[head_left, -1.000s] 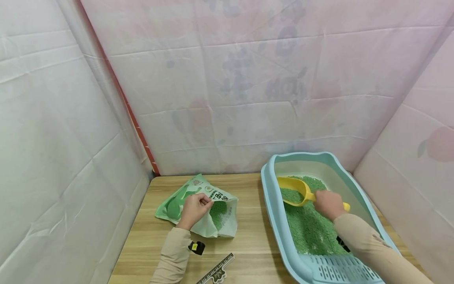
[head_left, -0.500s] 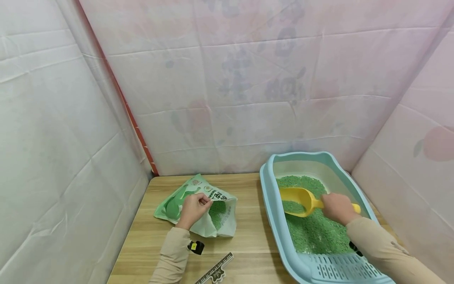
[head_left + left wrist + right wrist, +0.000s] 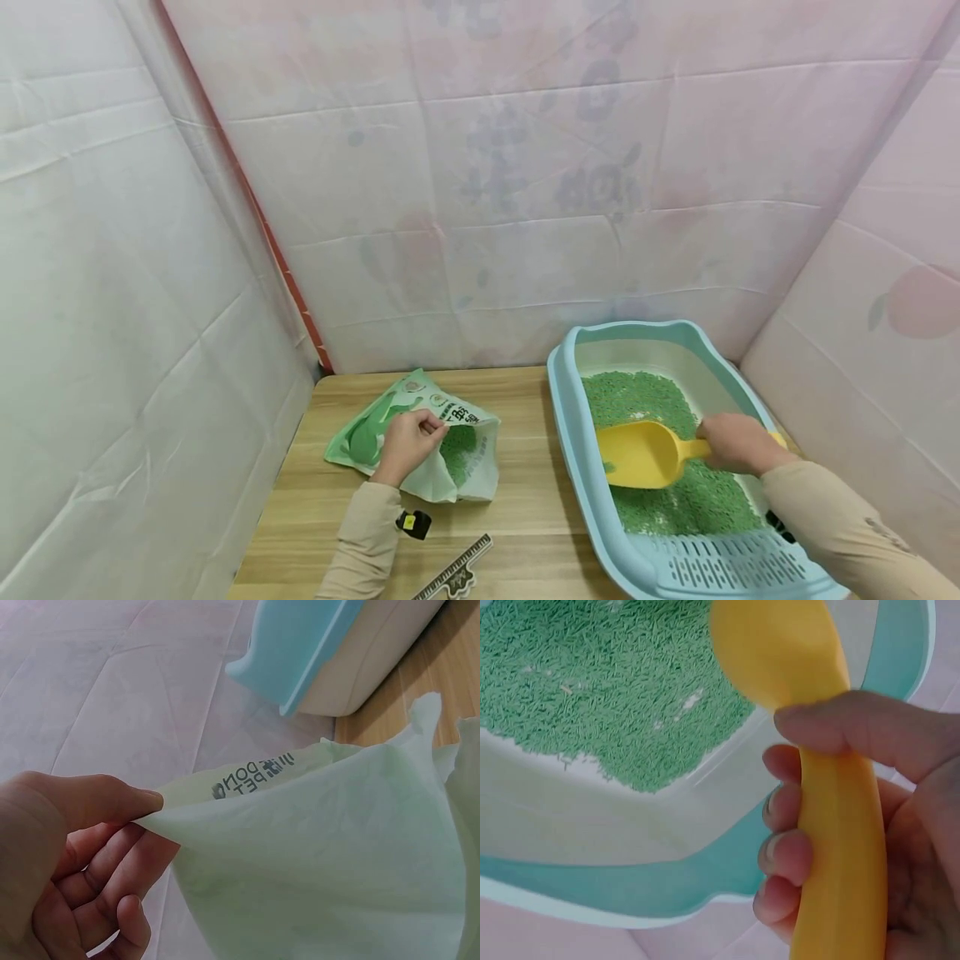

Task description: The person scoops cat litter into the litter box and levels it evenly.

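Note:
My right hand (image 3: 738,443) grips the handle of a yellow scoop (image 3: 643,454), its fingers wrapped round it in the right wrist view. The scoop is over the litter box (image 3: 567,417), tilted, with a little green litter at its left edge. Green pellet litter (image 3: 622,682) covers much of the box floor, with pale bare patches showing. At the left, my left hand (image 3: 408,446) pinches the opening edge of a litter bag (image 3: 480,475) between thumb and fingers. The bag lies on its side, mouth held open, with green pellets inside. In the left wrist view, the pale bag edge (image 3: 315,855) is stretched from the fingertips.
A ruler-like strip with a decorated edge (image 3: 456,571) lies at the table's front. The blue box has a slotted grate (image 3: 720,567) at its near end. Bare wooden table (image 3: 525,475) separates bag and box. Fabric walls (image 3: 480,250) enclose the back and sides.
My right hand and the scoop have moved right and slightly toward me. The scoop has tipped, and most of the litter seen in it is gone. My left hand still pinches the bag.

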